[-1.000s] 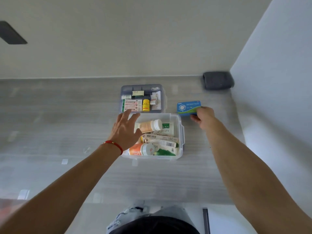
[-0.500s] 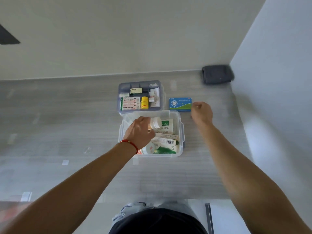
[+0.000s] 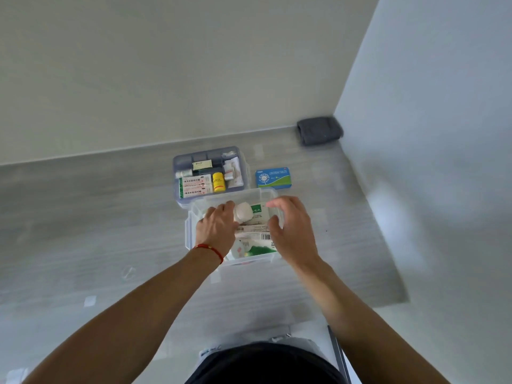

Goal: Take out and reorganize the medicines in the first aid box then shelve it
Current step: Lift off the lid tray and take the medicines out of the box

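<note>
The clear first aid box (image 3: 191,231) stands on the grey counter, filled with medicine cartons and bottles. My left hand (image 3: 217,230) is inside it, closed around a bottle with a white cap (image 3: 243,212). My right hand (image 3: 291,228) hovers over the box's right side, fingers spread and empty. Just behind the box sits its grey inner tray (image 3: 177,169) with red-and-white cartons (image 3: 194,187), a small yellow bottle (image 3: 218,182) and small tubes. A blue and green tablet carton (image 3: 273,177) lies flat on the counter to the right of the tray.
A folded dark grey cloth (image 3: 320,130) lies in the back right corner where the two walls meet. The counter (image 3: 83,217) stretches left of the box. Its front edge runs just ahead of my body.
My right hand let go of the blue carton on the counter and moved back over the box. My left hand closed on the white-capped bottle inside the box.
</note>
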Action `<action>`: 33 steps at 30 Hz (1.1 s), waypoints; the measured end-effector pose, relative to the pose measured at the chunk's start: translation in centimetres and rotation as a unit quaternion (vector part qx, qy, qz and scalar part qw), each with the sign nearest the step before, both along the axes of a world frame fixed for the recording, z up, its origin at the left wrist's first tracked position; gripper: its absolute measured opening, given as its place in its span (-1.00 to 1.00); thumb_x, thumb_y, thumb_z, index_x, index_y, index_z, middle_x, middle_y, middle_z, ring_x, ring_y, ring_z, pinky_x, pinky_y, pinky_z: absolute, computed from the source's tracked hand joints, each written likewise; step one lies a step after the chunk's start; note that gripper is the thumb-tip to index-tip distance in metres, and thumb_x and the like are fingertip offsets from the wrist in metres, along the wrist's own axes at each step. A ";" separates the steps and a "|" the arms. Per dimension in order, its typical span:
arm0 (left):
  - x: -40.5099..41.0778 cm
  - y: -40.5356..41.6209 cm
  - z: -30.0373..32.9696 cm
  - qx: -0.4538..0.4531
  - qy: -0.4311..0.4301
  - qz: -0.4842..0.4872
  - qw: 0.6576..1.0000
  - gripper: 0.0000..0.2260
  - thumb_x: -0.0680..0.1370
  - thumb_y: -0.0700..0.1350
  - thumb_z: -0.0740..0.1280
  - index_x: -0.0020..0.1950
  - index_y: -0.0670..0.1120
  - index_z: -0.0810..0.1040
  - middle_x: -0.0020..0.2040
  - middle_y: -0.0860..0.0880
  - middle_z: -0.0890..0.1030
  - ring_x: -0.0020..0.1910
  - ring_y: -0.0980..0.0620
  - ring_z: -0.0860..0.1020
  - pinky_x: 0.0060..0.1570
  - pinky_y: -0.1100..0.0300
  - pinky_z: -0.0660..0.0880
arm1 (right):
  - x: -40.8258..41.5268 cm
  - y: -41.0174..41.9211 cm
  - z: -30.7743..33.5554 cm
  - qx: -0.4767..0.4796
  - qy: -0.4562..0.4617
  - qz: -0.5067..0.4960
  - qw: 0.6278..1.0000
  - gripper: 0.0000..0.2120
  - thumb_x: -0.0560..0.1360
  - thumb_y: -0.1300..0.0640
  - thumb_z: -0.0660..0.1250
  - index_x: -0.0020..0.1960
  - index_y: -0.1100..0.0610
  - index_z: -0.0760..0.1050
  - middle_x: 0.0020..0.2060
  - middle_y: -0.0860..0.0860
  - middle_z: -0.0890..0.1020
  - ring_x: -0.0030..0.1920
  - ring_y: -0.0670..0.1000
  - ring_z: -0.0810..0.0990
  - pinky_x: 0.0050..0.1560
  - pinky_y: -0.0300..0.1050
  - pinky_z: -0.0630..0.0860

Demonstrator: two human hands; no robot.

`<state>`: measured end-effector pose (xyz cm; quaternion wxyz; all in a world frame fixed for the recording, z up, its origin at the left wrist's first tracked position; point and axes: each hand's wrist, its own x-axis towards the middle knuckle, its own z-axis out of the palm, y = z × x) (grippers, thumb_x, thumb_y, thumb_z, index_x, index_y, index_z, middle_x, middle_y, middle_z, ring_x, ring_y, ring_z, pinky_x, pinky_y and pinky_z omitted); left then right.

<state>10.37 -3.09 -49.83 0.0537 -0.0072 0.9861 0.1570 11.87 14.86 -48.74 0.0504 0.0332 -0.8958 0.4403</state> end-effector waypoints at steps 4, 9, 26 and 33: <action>0.3 0.8 1.9 0.121 0.086 -0.008 0.989 -0.70 0.54 -0.05 0.42 0.23 -0.09 0.49 0.05 -0.06 0.65 0.04 -0.08 0.60 -0.04 0.00 0.58 | -0.8 -0.6 1.0 -0.016 -0.020 0.079 0.997 -0.55 0.59 0.03 0.37 0.44 0.11 0.44 0.35 -0.04 0.52 0.35 -0.07 0.47 0.40 -0.06 0.45; -0.3 2.7 4.6 0.255 0.090 -0.064 0.961 -0.63 0.53 -0.12 0.44 0.32 -0.07 0.48 0.15 -0.04 0.65 0.12 0.01 0.61 0.08 0.01 0.63 | -2.9 0.8 2.6 -0.119 -0.059 0.044 0.990 -0.49 0.45 -0.14 0.55 0.33 -0.08 0.48 0.00 -0.25 0.65 0.02 -0.21 0.66 0.04 -0.22 0.65; 4.2 -1.7 2.8 0.111 -0.044 0.047 0.992 -0.61 0.52 -0.21 0.36 0.35 -0.10 0.53 0.30 -0.09 0.59 0.28 -0.11 0.51 0.28 0.06 0.42 | -17.8 8.6 -6.5 0.071 -0.175 -0.077 0.979 -0.49 0.39 0.18 0.48 0.33 0.14 0.50 0.21 0.17 0.63 0.21 0.21 0.61 0.21 0.02 0.57; 4.5 -2.3 2.9 0.107 -0.125 0.045 0.985 -0.71 0.53 -0.15 0.36 0.26 -0.03 0.60 0.22 -0.06 0.66 0.17 -0.09 0.61 0.19 -0.01 0.55 | -16.9 8.5 -6.6 0.055 -0.164 -0.074 0.982 -0.35 0.45 0.13 0.49 0.46 0.19 0.32 0.35 0.22 0.48 0.30 0.23 0.51 0.23 -0.02 0.46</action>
